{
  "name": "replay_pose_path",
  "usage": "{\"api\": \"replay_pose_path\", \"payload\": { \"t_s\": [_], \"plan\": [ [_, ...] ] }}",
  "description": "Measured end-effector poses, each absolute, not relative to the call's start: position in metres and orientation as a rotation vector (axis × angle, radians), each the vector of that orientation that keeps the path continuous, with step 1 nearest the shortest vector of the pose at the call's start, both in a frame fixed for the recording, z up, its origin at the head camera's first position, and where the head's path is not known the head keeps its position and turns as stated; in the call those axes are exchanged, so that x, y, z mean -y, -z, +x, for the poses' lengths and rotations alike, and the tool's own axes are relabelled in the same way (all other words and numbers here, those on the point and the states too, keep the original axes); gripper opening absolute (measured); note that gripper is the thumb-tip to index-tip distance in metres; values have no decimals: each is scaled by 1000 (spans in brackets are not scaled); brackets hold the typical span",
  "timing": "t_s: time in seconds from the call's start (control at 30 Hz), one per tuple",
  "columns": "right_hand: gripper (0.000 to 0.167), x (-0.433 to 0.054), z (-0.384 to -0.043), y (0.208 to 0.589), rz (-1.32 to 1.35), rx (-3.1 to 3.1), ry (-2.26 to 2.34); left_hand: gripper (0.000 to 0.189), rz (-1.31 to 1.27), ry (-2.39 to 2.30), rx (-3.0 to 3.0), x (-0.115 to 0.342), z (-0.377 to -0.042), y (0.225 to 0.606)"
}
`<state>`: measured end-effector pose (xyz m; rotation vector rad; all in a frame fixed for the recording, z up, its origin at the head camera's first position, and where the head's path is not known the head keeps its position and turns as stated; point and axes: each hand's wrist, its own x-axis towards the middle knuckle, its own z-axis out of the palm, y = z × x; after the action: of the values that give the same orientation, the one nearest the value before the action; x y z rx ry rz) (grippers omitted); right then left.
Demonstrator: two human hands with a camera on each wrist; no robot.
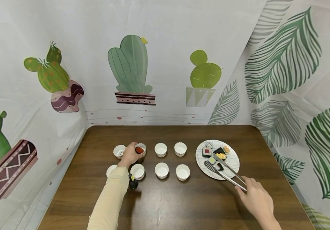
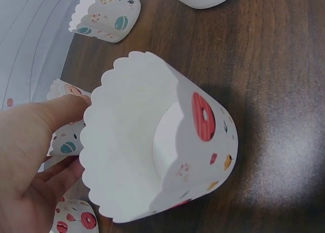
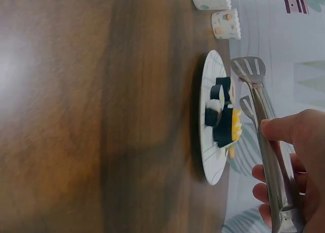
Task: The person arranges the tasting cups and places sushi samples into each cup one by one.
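My left hand (image 1: 130,155) grips a white paper baking cup (image 1: 144,146) in the back row, thumb on one side and fingers on the other. A red-topped sushi piece (image 1: 139,150) with a dark edge shows inside that cup's rim. In the left wrist view, the held cup (image 2: 66,136) appears between thumb and fingers, behind a larger-looking cup (image 2: 132,141). My right hand (image 1: 257,198) holds metal tongs (image 1: 229,179), their arms apart. The tong heads reach over a round white plate (image 1: 231,164) bearing several sushi pieces, including a yellow-topped one (image 1: 221,156). No food shows between the tong heads (image 3: 249,68).
Other paper cups stand in two rows, among them a back-row cup (image 1: 161,149) and a front-row cup (image 1: 183,172). The far-left cup (image 1: 119,149) has something dark-ringed inside. A printed cloth (image 1: 168,73) hangs behind the brown wooden table (image 1: 165,204).
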<state>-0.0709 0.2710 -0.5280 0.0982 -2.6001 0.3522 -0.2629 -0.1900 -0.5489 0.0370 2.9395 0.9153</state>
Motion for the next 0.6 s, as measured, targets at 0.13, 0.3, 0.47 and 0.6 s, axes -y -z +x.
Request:
{"api": "replay_pose_path", "payload": {
  "t_s": [0.13,0.3,0.47,0.6],
  "plan": [
    [47,-277,-65,531,77,2607,-353,64,34,-906,-2938,190,-262,549],
    [46,-283,-60,533,47,2616,-357,64,29,-909,-2933,190,-262,548],
    [45,-288,-58,535,26,2635,-358,63,27,-909,-2931,190,-263,549],
    [45,-290,-57,537,-2,2657,-359,63,26,-907,-2933,190,-263,548]
  ]
}}
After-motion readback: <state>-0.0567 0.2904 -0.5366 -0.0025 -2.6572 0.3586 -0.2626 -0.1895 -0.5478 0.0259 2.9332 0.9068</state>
